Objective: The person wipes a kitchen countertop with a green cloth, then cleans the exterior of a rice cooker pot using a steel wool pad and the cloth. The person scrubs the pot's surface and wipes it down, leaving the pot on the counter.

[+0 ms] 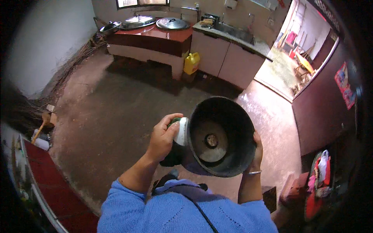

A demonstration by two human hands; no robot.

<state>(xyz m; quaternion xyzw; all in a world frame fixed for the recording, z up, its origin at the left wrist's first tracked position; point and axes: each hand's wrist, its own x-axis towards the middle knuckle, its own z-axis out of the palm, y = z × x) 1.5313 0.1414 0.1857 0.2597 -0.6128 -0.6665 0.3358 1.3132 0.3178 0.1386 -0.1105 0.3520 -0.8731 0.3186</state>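
Note:
A rice cooker body (210,145) is held up in front of my blue knit top, its open mouth tilted towards me. Inside, a round heating plate with a small raised centre shows at the bottom. My right hand (257,151) grips the cooker's right wall, fingers mostly hidden behind it. On the opposite side, my left hand (163,137) pinches a dark green cloth (172,155) against the white panel (182,131) on the outer wall. Part of the cloth hangs below that hand. The cooker's underside is hidden.
A red-topped stove (177,35) with metal lids stands ahead, beside a sink counter (201,26). A yellow jug (191,63) sits on the floor between them. Dry twigs (68,65) line the left wall. A doorway (279,67) opens at right; a round red table (313,208) stands nearer.

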